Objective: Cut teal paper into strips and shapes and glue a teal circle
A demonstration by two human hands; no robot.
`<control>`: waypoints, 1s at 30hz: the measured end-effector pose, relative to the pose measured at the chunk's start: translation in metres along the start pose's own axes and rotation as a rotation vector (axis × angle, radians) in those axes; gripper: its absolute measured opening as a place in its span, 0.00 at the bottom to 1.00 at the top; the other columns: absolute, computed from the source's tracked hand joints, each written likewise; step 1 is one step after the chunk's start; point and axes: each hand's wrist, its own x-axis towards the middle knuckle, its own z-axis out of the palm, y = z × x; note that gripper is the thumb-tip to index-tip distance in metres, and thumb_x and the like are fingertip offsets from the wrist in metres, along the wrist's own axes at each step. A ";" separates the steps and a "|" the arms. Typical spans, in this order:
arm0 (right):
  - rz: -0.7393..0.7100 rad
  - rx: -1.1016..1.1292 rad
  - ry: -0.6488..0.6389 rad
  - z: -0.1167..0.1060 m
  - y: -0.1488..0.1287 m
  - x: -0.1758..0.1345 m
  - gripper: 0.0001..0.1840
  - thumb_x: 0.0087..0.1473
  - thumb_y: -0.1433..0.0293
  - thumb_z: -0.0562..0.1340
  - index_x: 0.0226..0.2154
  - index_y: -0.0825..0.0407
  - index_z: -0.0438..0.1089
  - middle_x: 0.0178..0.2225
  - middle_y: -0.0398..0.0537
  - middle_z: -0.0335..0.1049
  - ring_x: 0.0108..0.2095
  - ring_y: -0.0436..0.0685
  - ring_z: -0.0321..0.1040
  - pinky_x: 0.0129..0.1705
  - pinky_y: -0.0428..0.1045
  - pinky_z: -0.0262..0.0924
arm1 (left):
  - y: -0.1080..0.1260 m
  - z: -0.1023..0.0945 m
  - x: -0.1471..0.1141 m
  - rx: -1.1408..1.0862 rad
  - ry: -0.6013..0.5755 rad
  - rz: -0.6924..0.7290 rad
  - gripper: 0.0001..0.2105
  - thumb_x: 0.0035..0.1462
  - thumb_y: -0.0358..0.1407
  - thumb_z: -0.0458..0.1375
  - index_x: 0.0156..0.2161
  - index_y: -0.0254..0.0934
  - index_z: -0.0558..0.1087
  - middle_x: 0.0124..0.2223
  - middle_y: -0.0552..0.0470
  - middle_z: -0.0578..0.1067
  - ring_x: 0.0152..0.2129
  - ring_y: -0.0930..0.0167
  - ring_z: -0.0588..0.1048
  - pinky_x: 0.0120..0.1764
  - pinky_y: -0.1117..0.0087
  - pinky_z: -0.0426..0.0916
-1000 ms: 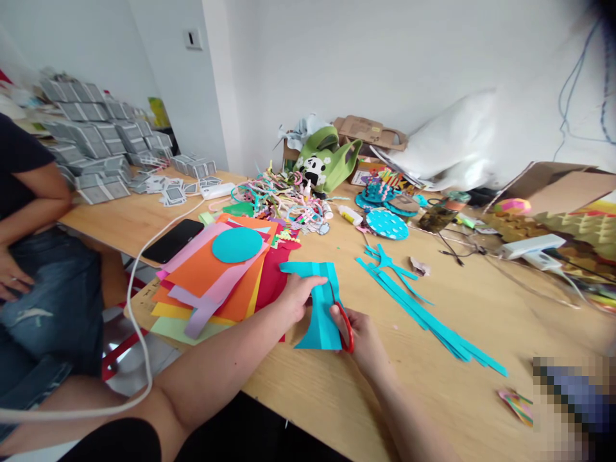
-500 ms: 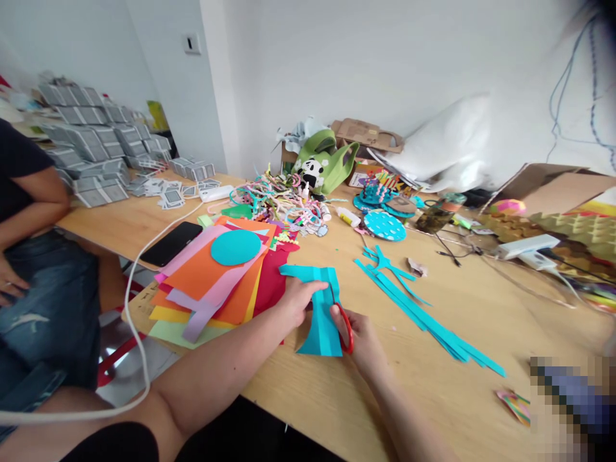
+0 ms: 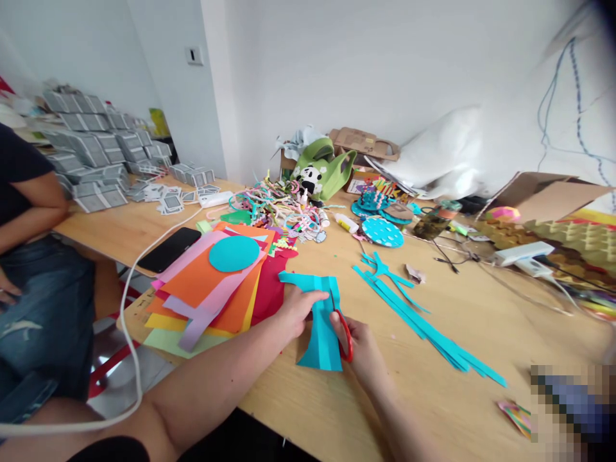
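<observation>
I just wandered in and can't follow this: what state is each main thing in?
Blue sheet, creased, in the left hand
Scissors, in the right hand, blade opening unclear
Blue strips, loose, overlapping
Blue disc, lying flat
Coloured sheets, unevenly stacked
Black phone, lying flat
Yellow-labelled bottle, on its side

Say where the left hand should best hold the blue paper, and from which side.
Grip the blue paper at its curved-in left edge, bringing the left hand from the left. The red scissors and right hand take up its right side. The thumb reaches close to the blades, so drawing it back leftward would probably be safer.
</observation>
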 end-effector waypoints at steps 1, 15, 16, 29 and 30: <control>-0.002 -0.001 0.004 0.000 -0.001 0.000 0.32 0.44 0.39 0.56 0.17 0.50 0.51 0.16 0.36 0.43 0.20 0.46 0.40 0.20 0.45 0.37 | -0.001 0.000 0.000 0.001 -0.003 0.000 0.10 0.34 0.30 0.67 0.27 0.35 0.73 0.29 0.50 0.77 0.26 0.67 0.75 0.32 0.66 0.70; 0.026 -0.004 0.017 0.000 -0.002 -0.001 0.32 0.44 0.39 0.56 0.16 0.50 0.52 0.15 0.37 0.45 0.18 0.45 0.41 0.19 0.45 0.38 | 0.001 0.001 0.000 -0.037 0.033 -0.108 0.14 0.35 0.36 0.69 0.28 0.36 0.71 0.29 0.49 0.77 0.26 0.65 0.76 0.32 0.64 0.70; 0.022 0.005 0.006 0.000 -0.001 -0.001 0.32 0.44 0.39 0.56 0.16 0.50 0.52 0.14 0.37 0.46 0.18 0.45 0.42 0.19 0.45 0.39 | 0.002 0.001 0.000 -0.051 0.051 -0.136 0.14 0.36 0.37 0.69 0.29 0.35 0.71 0.29 0.49 0.77 0.26 0.65 0.76 0.32 0.63 0.70; 0.000 0.063 -0.026 0.002 -0.002 -0.002 0.30 0.48 0.42 0.56 0.17 0.51 0.52 0.15 0.36 0.47 0.18 0.46 0.43 0.21 0.45 0.39 | -0.002 0.002 -0.002 -0.055 0.083 -0.040 0.13 0.36 0.30 0.67 0.31 0.35 0.73 0.28 0.48 0.78 0.30 0.62 0.78 0.37 0.62 0.72; -0.003 0.058 -0.019 0.002 -0.002 -0.002 0.31 0.48 0.42 0.56 0.17 0.50 0.52 0.15 0.36 0.46 0.19 0.46 0.42 0.21 0.45 0.39 | -0.002 0.002 -0.003 -0.055 0.088 -0.036 0.14 0.36 0.30 0.67 0.32 0.35 0.73 0.29 0.48 0.78 0.30 0.62 0.78 0.36 0.62 0.72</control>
